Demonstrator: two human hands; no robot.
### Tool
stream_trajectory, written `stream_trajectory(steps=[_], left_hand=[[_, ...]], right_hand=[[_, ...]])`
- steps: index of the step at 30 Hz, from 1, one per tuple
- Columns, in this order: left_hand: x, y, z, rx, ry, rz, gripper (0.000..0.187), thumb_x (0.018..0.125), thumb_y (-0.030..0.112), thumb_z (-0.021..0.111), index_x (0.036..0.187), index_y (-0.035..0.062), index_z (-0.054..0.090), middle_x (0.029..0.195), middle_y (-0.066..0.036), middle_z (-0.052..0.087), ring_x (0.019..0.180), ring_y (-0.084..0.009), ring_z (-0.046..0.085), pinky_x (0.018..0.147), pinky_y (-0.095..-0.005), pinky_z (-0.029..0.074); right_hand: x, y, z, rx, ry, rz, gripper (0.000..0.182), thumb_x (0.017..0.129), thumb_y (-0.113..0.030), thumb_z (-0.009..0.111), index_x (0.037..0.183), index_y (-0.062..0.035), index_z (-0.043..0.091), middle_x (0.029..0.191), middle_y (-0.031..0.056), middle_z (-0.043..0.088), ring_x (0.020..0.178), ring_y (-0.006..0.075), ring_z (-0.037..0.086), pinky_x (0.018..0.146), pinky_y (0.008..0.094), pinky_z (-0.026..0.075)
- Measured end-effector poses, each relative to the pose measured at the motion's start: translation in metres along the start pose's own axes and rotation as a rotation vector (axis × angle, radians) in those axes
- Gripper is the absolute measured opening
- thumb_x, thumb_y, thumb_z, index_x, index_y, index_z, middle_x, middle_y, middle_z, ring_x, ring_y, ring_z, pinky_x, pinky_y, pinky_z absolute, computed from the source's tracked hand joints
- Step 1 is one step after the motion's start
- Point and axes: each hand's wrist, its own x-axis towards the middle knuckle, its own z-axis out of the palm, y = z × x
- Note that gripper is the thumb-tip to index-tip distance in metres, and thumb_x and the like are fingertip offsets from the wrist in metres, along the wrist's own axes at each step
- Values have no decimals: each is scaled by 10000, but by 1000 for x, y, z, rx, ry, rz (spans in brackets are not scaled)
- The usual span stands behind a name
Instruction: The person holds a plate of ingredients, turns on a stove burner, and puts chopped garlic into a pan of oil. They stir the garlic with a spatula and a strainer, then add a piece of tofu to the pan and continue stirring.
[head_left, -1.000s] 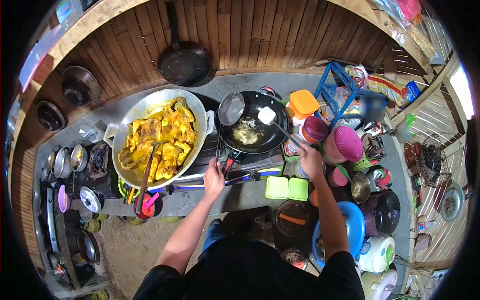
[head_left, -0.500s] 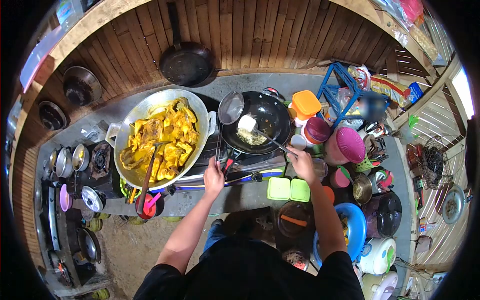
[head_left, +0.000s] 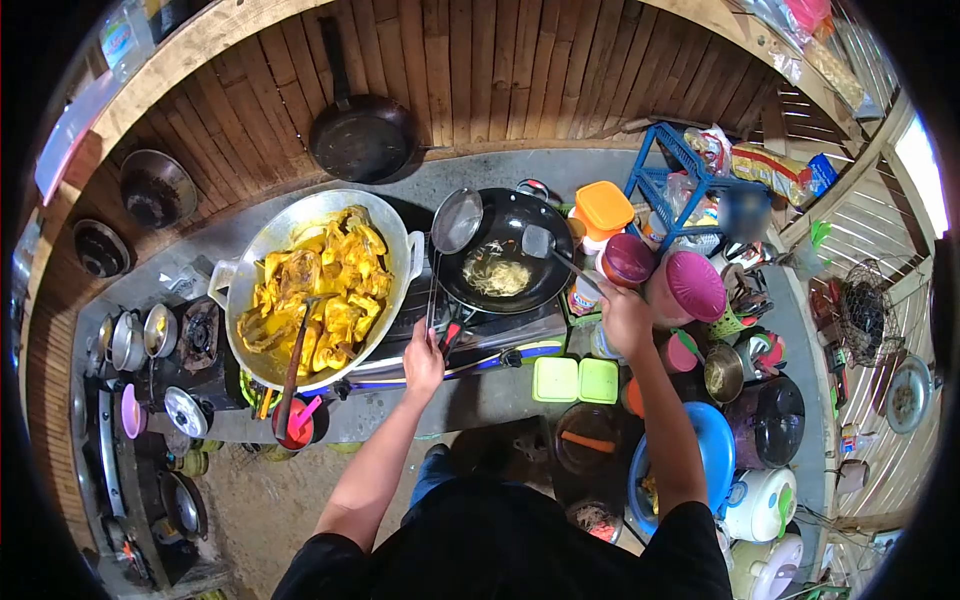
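Note:
My left hand (head_left: 424,362) is closed round the long handle of a mesh strainer (head_left: 458,221), whose round basket hangs over the left rim of a black wok (head_left: 551,282). In my right hand (head_left: 626,316) is a spatula (head_left: 538,241); its flat blade sits over the right side of the wok, apart from the food. Pale, thin shreds of food (head_left: 498,275) lie together in oil at the wok's bottom. Left of the strainer stands a large metal pan (head_left: 238,346) of yellow chicken pieces (head_left: 345,285), with a long wooden-handled ladle (head_left: 293,375) resting in it.
Two green-lidded boxes (head_left: 577,380) sit on the counter's front edge. Plastic tubs, including an orange-lidded container (head_left: 604,206), crowd the wok's right side, with a blue rack (head_left: 668,180) behind. A blue basin (head_left: 712,440) stands near my right forearm. A frying pan (head_left: 362,138) hangs on the wall.
My right hand has moved right and slightly down, taking the spatula blade off the shreds toward the wok's right side. The strainer stays over the left rim in my left hand.

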Motion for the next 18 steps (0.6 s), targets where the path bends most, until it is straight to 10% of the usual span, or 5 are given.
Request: stream_trajectory(steps=[6, 18], left_hand=[[0, 3, -4, -32, -43, -70, 295, 1023, 218, 437, 1262, 69, 522, 829, -269, 652, 800, -475, 630, 693, -562, 469], [-5, 8, -3, -12, -19, -24, 297, 1023, 224, 426, 1261, 88, 538, 840, -272, 654, 805, -469, 638, 722, -560, 487]], right_hand=[[-5, -25, -24, 123, -310, 228, 269, 873, -184, 639, 1115, -83, 702, 985, 219, 680, 939, 369, 664, 812, 453, 520], [-7, -6, 21, 390, -43, 185, 279, 887, -179, 631, 1144, -87, 689, 1000, 227, 675, 942, 395, 654, 825, 461, 520]])
